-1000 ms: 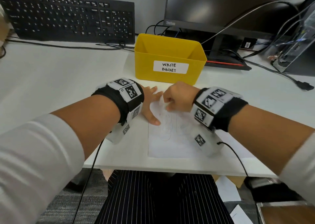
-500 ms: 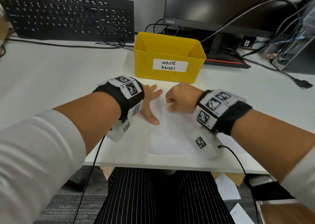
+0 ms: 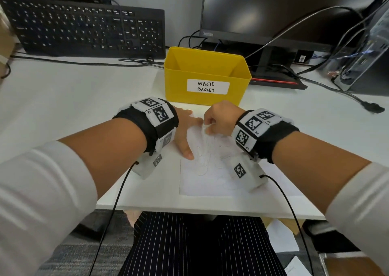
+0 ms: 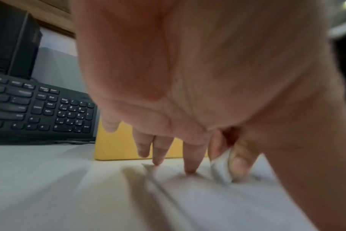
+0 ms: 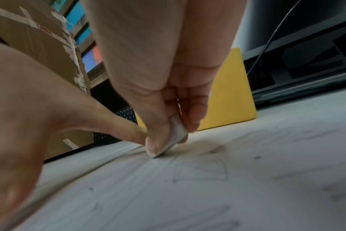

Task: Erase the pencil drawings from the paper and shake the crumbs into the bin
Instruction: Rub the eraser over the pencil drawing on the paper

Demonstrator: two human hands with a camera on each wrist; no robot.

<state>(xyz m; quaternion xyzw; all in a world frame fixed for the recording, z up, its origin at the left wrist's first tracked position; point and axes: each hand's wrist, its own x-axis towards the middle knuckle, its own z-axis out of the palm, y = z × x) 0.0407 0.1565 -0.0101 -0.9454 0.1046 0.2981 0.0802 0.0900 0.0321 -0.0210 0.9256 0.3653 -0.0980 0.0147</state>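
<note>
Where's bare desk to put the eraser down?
Bare desk lies left of the yellow waste basket, below the keyboard. Right of the basket, cables crowd it. The paper is under both hands.

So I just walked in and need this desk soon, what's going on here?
A person is rubbing pencil drawings off a sheet of paper. The right hand pinches a white eraser with its edge on the sheet, while the left hand presses the paper flat with straight fingers. Pencil lines remain, and the yellow waste basket sits just beyond the sheet.
</note>
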